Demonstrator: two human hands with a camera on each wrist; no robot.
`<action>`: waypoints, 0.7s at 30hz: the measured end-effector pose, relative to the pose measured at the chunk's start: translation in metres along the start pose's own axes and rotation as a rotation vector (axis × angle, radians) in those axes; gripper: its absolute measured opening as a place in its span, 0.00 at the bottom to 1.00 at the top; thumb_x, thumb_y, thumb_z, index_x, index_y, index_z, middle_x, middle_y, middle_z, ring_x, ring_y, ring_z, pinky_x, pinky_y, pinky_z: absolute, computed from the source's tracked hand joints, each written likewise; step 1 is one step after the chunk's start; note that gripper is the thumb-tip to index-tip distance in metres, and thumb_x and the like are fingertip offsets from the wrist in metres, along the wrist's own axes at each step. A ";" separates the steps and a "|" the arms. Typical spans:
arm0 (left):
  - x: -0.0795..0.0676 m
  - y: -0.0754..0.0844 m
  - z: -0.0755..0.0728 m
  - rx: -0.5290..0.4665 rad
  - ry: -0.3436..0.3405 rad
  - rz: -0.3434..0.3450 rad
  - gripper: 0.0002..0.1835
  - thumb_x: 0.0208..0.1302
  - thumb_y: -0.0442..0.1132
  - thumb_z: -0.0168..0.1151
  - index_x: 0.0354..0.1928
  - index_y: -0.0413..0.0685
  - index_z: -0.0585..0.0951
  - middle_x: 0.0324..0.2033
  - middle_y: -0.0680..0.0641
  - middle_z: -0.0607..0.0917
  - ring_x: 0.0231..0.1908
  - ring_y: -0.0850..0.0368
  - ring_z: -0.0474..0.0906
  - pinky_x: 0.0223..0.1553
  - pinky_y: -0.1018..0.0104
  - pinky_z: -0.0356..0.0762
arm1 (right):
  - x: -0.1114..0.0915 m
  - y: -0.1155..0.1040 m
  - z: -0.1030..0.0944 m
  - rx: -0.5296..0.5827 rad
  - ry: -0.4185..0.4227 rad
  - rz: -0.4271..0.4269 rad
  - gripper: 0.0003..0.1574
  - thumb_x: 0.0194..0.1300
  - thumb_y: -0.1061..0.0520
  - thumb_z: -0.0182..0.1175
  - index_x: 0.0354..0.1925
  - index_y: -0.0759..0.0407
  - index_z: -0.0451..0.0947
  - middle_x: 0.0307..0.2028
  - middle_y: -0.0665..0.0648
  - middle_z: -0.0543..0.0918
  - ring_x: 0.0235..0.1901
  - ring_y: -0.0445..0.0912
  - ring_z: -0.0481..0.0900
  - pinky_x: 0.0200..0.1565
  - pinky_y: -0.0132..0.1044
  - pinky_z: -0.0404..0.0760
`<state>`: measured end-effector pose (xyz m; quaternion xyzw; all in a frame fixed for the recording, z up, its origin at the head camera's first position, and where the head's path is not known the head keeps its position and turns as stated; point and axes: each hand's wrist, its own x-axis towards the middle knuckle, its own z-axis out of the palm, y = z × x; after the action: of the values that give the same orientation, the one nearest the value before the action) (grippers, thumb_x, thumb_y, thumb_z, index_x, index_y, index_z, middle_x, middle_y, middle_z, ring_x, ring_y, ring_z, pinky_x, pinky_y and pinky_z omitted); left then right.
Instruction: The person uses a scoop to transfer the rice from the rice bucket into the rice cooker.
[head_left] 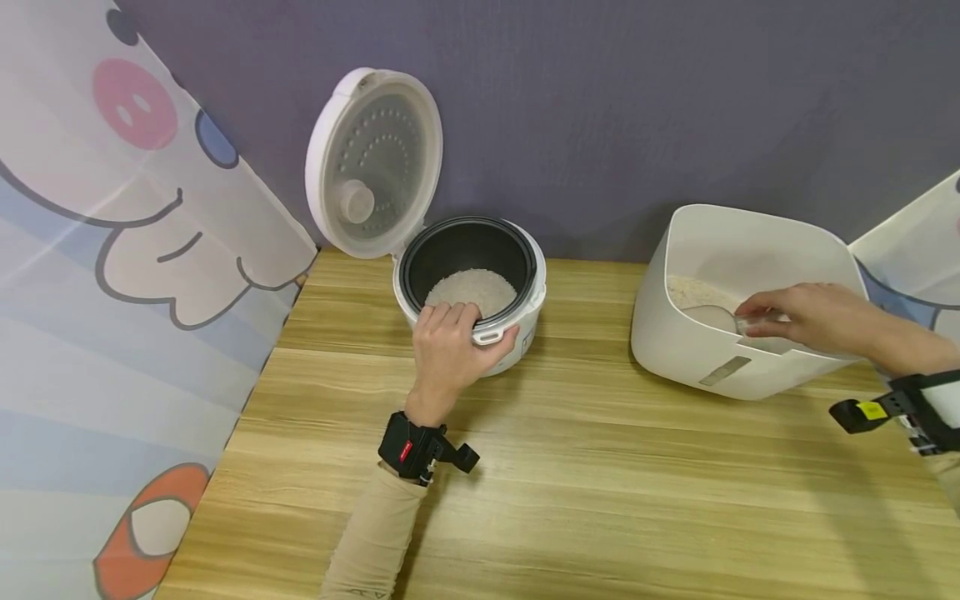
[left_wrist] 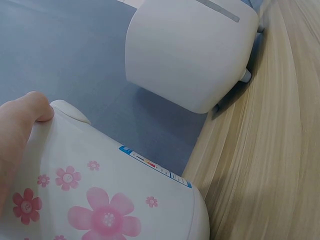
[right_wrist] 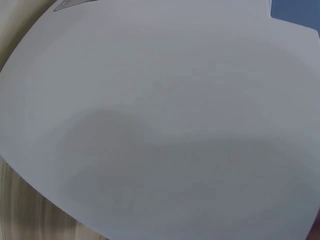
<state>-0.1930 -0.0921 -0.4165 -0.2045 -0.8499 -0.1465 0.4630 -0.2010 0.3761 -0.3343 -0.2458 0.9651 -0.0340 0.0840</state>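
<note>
Fingers of the right hand: curled, pinching the handle of a pale, rounded, seemingly translucent scoop; its bowl lies to the left of them. Scoop: one, inside the front part of the bin, its long axis running roughly sideways, bowl end toward the cooker, handle end toward the right wrist. Right hand the nearer; left hand well apart.

Bin: white, open-topped, smooth-walled container, rounded corners, notched front rim, narrow grey window strip on the front. Contents: off-white grain, visible at the back left, just beside the scoop. Whether the bowl carries any grain cannot be told.

Cooker: white, round rice cooker, to the left of the bin, with a gap of bare counter between. Black inner pot, white rice within. Round white lid, raised, tilted up at the back left. Pink printed flowers on the body, seen from the left wrist.

Left hand: fingers hooked over the cooker's front rim, thumb spread along the outside, near the front catch.

Support: light wood-grain counter, under both vessels. Behind: purple-grey wall.
</note>
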 end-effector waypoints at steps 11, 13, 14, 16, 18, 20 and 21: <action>-0.001 0.002 0.003 -0.006 0.016 0.004 0.31 0.59 0.66 0.59 0.19 0.45 0.73 0.16 0.48 0.79 0.20 0.49 0.75 0.27 0.58 0.70 | -0.010 0.007 -0.005 0.020 0.053 0.019 0.17 0.64 0.57 0.71 0.52 0.56 0.86 0.39 0.50 0.90 0.33 0.40 0.85 0.35 0.42 0.80; -0.001 0.001 0.002 -0.007 0.015 0.004 0.31 0.59 0.66 0.59 0.19 0.45 0.73 0.16 0.48 0.79 0.20 0.49 0.75 0.27 0.58 0.70 | -0.012 0.007 -0.008 0.033 0.060 0.041 0.17 0.64 0.58 0.71 0.52 0.57 0.86 0.40 0.52 0.90 0.34 0.40 0.85 0.35 0.41 0.81; -0.001 0.001 0.002 -0.008 0.012 0.003 0.31 0.59 0.66 0.60 0.19 0.45 0.73 0.16 0.48 0.79 0.20 0.49 0.75 0.28 0.58 0.70 | -0.012 0.008 -0.009 0.036 0.056 0.054 0.18 0.65 0.57 0.70 0.53 0.58 0.86 0.41 0.53 0.90 0.34 0.42 0.85 0.35 0.41 0.81; -0.001 0.000 0.002 -0.008 0.014 0.005 0.30 0.59 0.65 0.61 0.19 0.44 0.73 0.16 0.48 0.80 0.20 0.49 0.75 0.28 0.58 0.70 | -0.014 0.009 -0.012 0.043 0.045 0.077 0.18 0.66 0.56 0.69 0.54 0.58 0.85 0.42 0.55 0.90 0.36 0.45 0.86 0.35 0.41 0.81; -0.001 -0.001 0.002 -0.008 0.012 0.006 0.30 0.59 0.65 0.62 0.20 0.44 0.73 0.16 0.48 0.80 0.20 0.48 0.76 0.28 0.57 0.70 | -0.015 0.009 -0.015 0.054 0.047 0.093 0.17 0.67 0.56 0.69 0.54 0.57 0.85 0.43 0.55 0.90 0.37 0.44 0.86 0.37 0.41 0.82; 0.000 -0.001 0.002 -0.009 0.012 0.007 0.30 0.58 0.65 0.63 0.20 0.44 0.74 0.16 0.48 0.80 0.20 0.48 0.76 0.28 0.57 0.70 | -0.016 0.010 -0.017 0.062 0.049 0.106 0.17 0.68 0.56 0.69 0.54 0.57 0.86 0.44 0.56 0.90 0.38 0.40 0.85 0.37 0.41 0.82; 0.000 -0.001 0.002 -0.007 0.011 0.008 0.30 0.58 0.65 0.63 0.20 0.44 0.74 0.16 0.48 0.80 0.20 0.48 0.76 0.28 0.57 0.71 | -0.017 0.010 -0.017 0.068 0.049 0.112 0.17 0.68 0.56 0.69 0.54 0.57 0.86 0.44 0.56 0.90 0.38 0.38 0.84 0.38 0.41 0.81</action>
<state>-0.1945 -0.0921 -0.4177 -0.2086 -0.8460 -0.1489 0.4675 -0.1937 0.3936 -0.3159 -0.1875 0.9774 -0.0682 0.0705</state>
